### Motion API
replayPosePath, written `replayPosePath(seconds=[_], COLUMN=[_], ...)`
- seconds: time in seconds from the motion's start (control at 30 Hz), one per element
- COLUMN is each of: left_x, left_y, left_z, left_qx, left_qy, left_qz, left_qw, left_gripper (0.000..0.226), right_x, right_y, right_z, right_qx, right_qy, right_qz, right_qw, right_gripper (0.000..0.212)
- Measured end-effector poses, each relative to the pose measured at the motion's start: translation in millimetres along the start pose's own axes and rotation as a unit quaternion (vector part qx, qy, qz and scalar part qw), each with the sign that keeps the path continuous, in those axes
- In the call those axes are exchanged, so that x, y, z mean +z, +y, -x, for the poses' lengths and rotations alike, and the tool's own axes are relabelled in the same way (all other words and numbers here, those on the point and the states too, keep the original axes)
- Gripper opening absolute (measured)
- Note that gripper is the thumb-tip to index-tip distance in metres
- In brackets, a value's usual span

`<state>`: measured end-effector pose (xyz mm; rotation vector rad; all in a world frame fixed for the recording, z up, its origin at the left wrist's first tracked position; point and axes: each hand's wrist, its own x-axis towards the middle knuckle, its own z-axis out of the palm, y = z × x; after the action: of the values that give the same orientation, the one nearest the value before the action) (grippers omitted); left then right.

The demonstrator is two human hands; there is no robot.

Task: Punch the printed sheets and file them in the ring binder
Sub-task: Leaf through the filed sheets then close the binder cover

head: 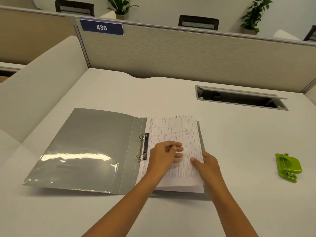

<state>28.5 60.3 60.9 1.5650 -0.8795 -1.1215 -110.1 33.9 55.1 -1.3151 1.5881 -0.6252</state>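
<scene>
A grey ring binder (89,147) lies open on the white desk, its two metal rings (142,146) near the spine. A stack of printed sheets (172,132) with tables lies on the binder's right half, just right of the rings. My left hand (164,156) rests flat on the sheets, fingers spread and pointing right. My right hand (207,163) holds the sheets' right edge, thumb on top. A green hole punch (288,166) sits apart on the desk at the far right.
An open cable hatch (239,99) is set in the desk at the back right. A grey partition (188,53) with a blue "436" sign (102,27) closes the far edge. A white side panel (42,86) rises on the left.
</scene>
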Motion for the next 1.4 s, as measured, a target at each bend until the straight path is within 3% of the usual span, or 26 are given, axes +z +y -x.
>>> replayPosePath(seconds=[0.17,0.37,0.47,0.6,0.67,0.8,0.9,1.0,1.1,1.17,1.23,1.4], left_x=[-36,-76,-90,-113,-128,-165,-188,-201,-207,-210,-210,-213], left_y=[12,45,61,65,63,56,52,47,38,31,25,18], left_z=[-9,-20,-20,-20,-23,-30,-37,-40,-43,-43,-43,-43], left_qx=[0.001,-0.053,-0.069,-0.064,-0.073,-0.125,-0.151,-0.171,-0.183,-0.188,-0.189,-0.173], left_qy=[0.038,0.002,-0.001,0.052,0.077,0.108,0.1,0.091,0.089,0.093,0.096,0.082], left_qz=[0.009,0.06,0.026,-0.05,-0.064,-0.092,-0.089,-0.077,-0.067,-0.055,-0.042,-0.026], left_qw=[0.999,0.997,0.997,0.995,0.992,0.982,0.979,0.978,0.977,0.976,0.976,0.981], left_gripper=[0.022,0.042,0.055,0.033,0.017,0.015,0.012,0.01,0.01,0.01,0.011,0.012], right_x=[-11,18,43,71,79,77,67,58,49,43,40,37], right_y=[-23,-75,-92,-102,-99,-76,-49,-16,12,21,25,29], right_z=[-1,18,29,45,48,41,29,16,8,7,6,-2], right_qx=[-0.039,-0.158,-0.207,-0.239,-0.228,-0.181,-0.189,-0.139,-0.064,0.019,0.073,0.103], right_qy=[-0.009,-0.07,-0.115,-0.179,-0.209,-0.218,-0.148,-0.057,0.02,0.042,0.059,0.057], right_qz=[0.014,0.015,0.032,0.04,0.041,0.031,0.126,0.201,0.405,0.485,0.481,0.46], right_qw=[0.999,0.985,0.971,0.954,0.95,0.959,0.963,0.968,0.912,0.873,0.872,0.88], right_gripper=[0.034,0.027,0.029,0.029,0.032,0.042,0.03,0.027,0.042,0.054,0.061,0.058])
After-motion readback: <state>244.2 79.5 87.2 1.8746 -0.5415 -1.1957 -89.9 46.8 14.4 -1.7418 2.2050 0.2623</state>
